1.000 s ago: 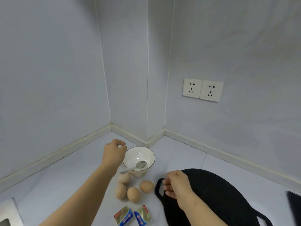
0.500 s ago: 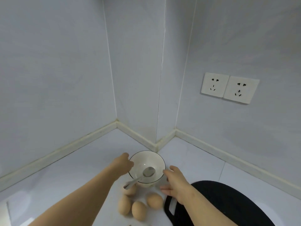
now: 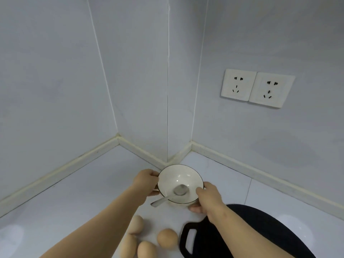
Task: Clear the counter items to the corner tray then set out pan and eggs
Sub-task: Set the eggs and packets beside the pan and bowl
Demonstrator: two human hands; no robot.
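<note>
Grip: both hands are clasping the bowl [image 3: 180, 183], the left hand [image 3: 146, 181] curling round its left rim and the right hand [image 3: 207, 197] wrapping its near-right rim, thumb under the side.
Counter [image 3: 89, 190]: white surface is running into a walled back corner just beyond the bowl; no tray is showing in this view.
Black pan [image 3: 247, 233]: lying at the counter's near-right edge, handle slot pointing left toward the eggs, right forearm crossing over it.
Bowl: sitting or hovering just short of the back corner; whether it is touching the counter I cannot tell.
Eggs [image 3: 167, 237]: four are clustering near the front edge, between the forearms, apart from the bowl.
Spoon [image 3: 172, 194]: resting inside the bowl, handle sticking out over the near-left rim.
Key relation: the corner is lying straight ahead of the two-handed hold, so any move is probably going forward; the loose spoon handle is pointing back toward the person.
</note>
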